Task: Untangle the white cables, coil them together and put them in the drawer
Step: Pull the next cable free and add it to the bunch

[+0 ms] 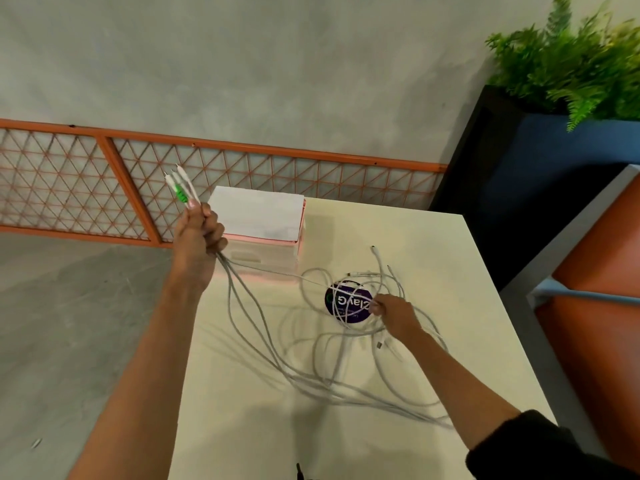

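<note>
Several white cables (311,379) sprawl in tangled loops over the cream table (450,258). My left hand (199,237) is raised at the table's left edge and grips a bundle of cable ends; their plugs, one with a green mark, stick up above my fist. From it the cables hang down to the table. My right hand (391,311) pinches a cable strand in the tangle, beside a round purple sticker (346,301). A small white and pink drawer unit (263,230) stands at the table's far left corner, its drawers shut.
An orange mesh railing (242,174) runs behind the table along a grey wall. A dark blue planter (540,174) with a green fern stands at the right rear. An orange and grey seat (595,306) is close to the table's right edge.
</note>
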Available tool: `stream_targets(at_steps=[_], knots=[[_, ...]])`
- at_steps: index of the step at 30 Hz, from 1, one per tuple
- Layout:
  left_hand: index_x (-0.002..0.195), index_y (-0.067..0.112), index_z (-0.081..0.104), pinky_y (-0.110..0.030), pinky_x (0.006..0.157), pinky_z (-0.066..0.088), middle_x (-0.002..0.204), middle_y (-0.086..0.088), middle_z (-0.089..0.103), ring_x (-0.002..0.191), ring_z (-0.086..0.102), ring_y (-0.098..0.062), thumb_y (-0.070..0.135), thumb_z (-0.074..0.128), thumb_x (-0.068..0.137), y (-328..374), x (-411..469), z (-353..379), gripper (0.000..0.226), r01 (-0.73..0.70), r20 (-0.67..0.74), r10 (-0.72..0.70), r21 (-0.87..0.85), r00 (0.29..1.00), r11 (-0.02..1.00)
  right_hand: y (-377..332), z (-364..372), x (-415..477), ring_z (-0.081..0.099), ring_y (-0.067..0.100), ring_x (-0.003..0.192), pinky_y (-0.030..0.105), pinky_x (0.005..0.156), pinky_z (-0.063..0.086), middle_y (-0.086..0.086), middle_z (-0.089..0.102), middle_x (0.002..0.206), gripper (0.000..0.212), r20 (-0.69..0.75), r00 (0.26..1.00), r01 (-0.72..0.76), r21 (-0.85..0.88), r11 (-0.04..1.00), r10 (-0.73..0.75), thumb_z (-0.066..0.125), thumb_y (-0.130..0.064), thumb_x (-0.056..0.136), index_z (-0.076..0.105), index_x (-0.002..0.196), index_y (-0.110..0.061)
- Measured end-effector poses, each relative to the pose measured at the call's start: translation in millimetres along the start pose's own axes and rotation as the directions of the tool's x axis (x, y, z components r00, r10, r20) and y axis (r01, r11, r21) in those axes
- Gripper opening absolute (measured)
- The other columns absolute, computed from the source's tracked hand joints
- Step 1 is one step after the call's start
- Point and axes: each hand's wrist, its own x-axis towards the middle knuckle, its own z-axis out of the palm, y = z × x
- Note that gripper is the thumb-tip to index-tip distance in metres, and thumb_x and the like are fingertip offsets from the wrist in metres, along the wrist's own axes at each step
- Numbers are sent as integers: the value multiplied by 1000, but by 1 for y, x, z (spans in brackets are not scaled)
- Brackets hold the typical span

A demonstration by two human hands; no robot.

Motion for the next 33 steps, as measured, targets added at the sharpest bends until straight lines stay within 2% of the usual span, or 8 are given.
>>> stream_targets(at_steps=[5, 8, 10, 13, 18, 21, 27, 33], knots=[[73, 20, 40, -14, 39, 19, 49, 15, 30, 41, 23, -1, 35, 27, 105, -22, -7, -2, 38, 2, 39, -9, 158, 999, 987, -3, -36, 22, 67, 23, 81, 34, 73, 50, 8, 73, 86, 16, -225, 966, -54, 293, 955, 124, 59, -16, 91, 74, 88, -15], [74, 20, 40, -14, 39, 20, 50, 14, 30, 42, 24, -1, 34, 27, 105, -31, -12, 3, 37, 24, 71, -40, 221, 997, 975, -23, -70, 33, 67, 11, 74, 31, 78, 54, 7, 72, 81, 15, -348, 936, 96, 396, 913, 52, 62, -15, 90, 75, 95, -10], [74, 20, 40, -14, 39, 20, 51, 14, 29, 43, 23, -1, 34, 28, 105, -34, -14, 5, 36, 30, 91, -55, 253, 994, 967, -35, -95, 41, 60, -6, 61, 15, 66, 50, 11, 70, 79, 17, -441, 898, 198, 419, 886, 7, 62, -14, 90, 73, 96, -3], [73, 20, 39, -14, 39, 19, 51, 14, 28, 42, 22, -1, 34, 29, 104, -37, -14, 6, 36, 40, 102, -69, 266, 992, 963, -56, -130, 49, 56, -8, 54, 15, 61, 46, 4, 66, 69, 18, -505, 863, 297, 496, 816, -7, 65, -21, 89, 72, 92, -4], [74, 18, 40, -14, 39, 20, 48, 13, 32, 40, 22, -1, 32, 25, 105, -45, -17, 17, 37, 60, 121, -96, 275, 988, 959, -96, -144, 43, 48, -1, 47, 14, 52, 41, 2, 60, 62, 19, -343, 917, 367, 526, 767, -204, 67, -16, 87, 72, 100, -3], [76, 17, 41, -14, 39, 23, 52, 10, 48, 43, 32, -3, 31, 24, 106, -50, -19, 27, 36, 77, 122, -120, 308, 985, 948, -107, -128, 37, 49, 0, 55, 13, 56, 40, 3, 70, 79, 20, -217, 899, 439, 426, 791, -381, 67, -20, 86, 74, 100, -7], [77, 18, 42, -15, 42, 32, 105, -3, 68, 91, 68, -14, 36, 28, 104, -57, -21, 41, 36, 159, 94, -218, 423, 972, 892, -126, -91, 28, 49, -2, 56, 11, 59, 36, -8, 65, 74, 23, -26, 904, 400, 402, 824, -427, 73, -23, 81, 76, 98, -9], [78, 16, 43, -17, 43, 33, 67, -2, 55, 59, 56, -10, 32, 28, 105, -63, -24, 43, 35, 168, 46, -221, 507, 974, 846, -122, -67, 20, 44, 2, 53, 11, 55, 36, 1, 58, 63, 18, 5, 912, 374, 401, 836, -410, 68, -26, 86, 72, 92, -9]])
